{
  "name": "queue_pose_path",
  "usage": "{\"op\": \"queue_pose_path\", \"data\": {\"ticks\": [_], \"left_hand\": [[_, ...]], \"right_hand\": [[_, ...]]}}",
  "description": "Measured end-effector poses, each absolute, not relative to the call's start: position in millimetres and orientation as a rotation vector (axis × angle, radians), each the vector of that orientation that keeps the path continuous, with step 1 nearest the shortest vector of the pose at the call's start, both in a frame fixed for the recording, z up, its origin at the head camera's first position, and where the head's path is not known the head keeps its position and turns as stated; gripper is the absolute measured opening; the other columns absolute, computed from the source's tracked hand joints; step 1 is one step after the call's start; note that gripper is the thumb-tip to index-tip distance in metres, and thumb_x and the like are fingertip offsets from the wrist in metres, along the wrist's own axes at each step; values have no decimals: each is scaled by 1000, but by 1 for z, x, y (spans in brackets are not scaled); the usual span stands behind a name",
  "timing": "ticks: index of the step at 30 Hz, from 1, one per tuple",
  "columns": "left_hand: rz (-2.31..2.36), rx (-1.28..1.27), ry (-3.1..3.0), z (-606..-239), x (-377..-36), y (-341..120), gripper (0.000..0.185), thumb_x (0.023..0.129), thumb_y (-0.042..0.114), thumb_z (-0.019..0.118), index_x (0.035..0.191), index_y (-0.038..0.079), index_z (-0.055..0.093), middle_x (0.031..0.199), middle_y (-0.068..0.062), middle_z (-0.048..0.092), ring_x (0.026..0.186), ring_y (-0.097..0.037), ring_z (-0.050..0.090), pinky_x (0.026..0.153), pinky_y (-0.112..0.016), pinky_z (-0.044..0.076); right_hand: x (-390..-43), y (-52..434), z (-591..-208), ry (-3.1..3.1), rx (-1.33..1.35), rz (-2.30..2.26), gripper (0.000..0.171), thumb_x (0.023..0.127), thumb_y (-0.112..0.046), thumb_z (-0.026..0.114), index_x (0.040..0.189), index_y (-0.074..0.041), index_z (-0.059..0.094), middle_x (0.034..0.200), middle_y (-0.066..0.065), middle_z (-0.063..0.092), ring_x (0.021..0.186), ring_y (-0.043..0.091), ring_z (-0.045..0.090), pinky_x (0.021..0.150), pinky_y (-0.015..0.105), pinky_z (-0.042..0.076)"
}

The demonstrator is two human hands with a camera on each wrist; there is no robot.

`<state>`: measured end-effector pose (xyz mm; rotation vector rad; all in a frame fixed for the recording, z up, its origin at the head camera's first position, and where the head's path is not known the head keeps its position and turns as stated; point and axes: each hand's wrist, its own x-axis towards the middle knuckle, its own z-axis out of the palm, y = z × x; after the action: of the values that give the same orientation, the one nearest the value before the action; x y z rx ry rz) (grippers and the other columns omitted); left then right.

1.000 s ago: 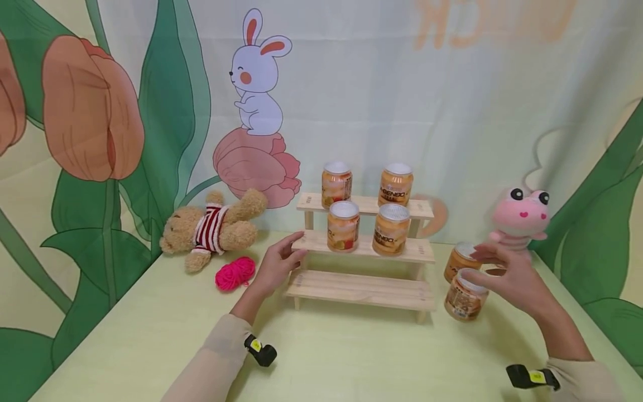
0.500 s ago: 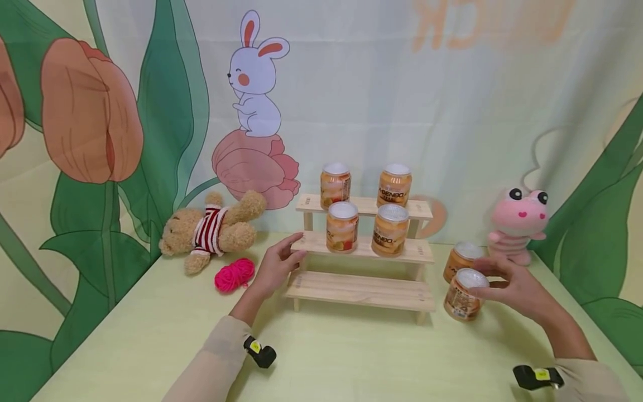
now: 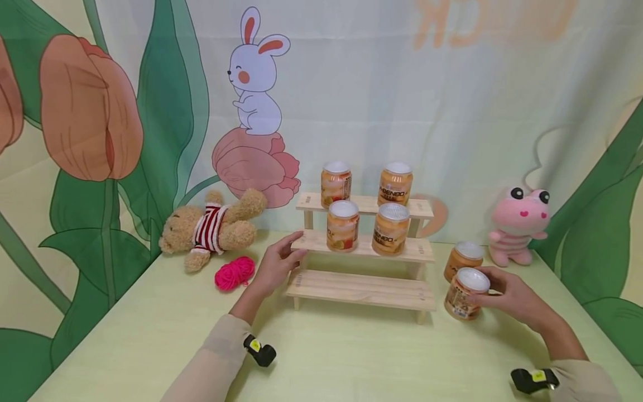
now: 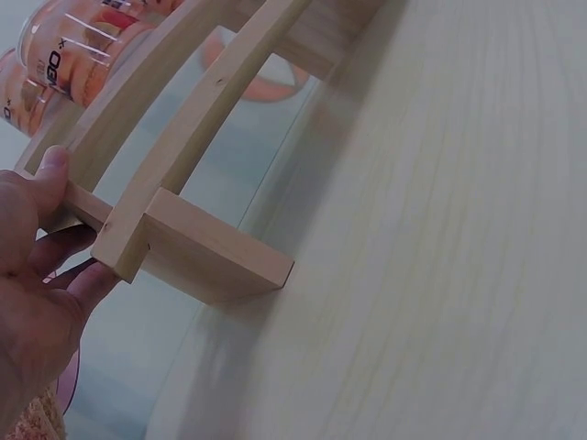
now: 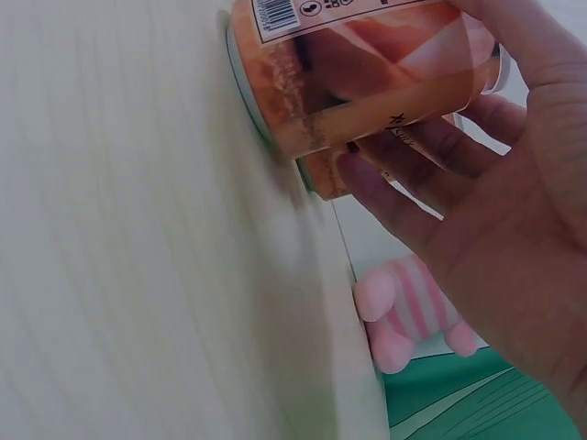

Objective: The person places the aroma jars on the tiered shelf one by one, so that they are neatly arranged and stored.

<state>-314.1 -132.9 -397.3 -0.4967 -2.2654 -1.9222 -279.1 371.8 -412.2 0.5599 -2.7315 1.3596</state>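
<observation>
My left hand (image 3: 274,267) grips the left end of a three-step wooden display shelf (image 3: 361,287); in the left wrist view the thumb lies against the step and the fingers (image 4: 90,280) bend round its end. My right hand (image 3: 512,296) holds an orange-labelled can (image 3: 464,298) with a pale lid, thumb in front and fingers behind. This can stands upright on the table, right of the shelf. Just behind it is a similar can (image 3: 461,261), partly hidden. Two cans stand on the middle step, including a can (image 3: 343,229), and two on the top step, including a can (image 3: 395,184).
A pink striped plush toy (image 3: 517,223) sits at the back right. Left of the shelf lie a teddy bear (image 3: 208,229) in a striped sweater and a pink yarn ball (image 3: 234,274). A printed curtain (image 3: 452,111) hangs behind the table (image 3: 341,357).
My right hand has come down from above the lids and closed round the side of the front can. The left hand stays on the shelf; the cans have not visibly moved.
</observation>
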Motion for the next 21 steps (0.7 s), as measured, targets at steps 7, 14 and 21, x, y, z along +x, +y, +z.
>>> {"op": "queue_pose_path", "data": {"ticks": [7, 14, 21], "left_hand": [[-1913, -493, -2277, -399, -316, -134, 51, 99, 7, 62, 147, -2, 47, 90, -20, 62, 90, -39, 56, 81, -41, 55], [-1909, -513, -2259, -398, -316, -134, 50, 99, 6, 62, 146, -3, 47, 88, -17, 63, 87, -34, 57, 76, -38, 53], [-1901, -493, -2285, -399, -317, -133, 50, 100, 5, 61, 146, -3, 46, 97, -36, 58, 88, -38, 56, 80, -42, 54]], "right_hand": [[-280, 375, -418, -2694, 566, 1446, 53, 93, -12, 72, 138, 6, 50, 123, 6, 62, 106, 5, 58, 83, 25, 52], [-281, 378, -421, -2650, 576, 1486, 54, 94, -10, 71, 140, 8, 48, 121, -6, 63, 107, 3, 58, 83, 24, 53], [-278, 379, -421, -2621, 529, 1399, 58, 90, -10, 76, 139, 10, 52, 118, -14, 64, 104, -1, 58, 81, 21, 53]]}}
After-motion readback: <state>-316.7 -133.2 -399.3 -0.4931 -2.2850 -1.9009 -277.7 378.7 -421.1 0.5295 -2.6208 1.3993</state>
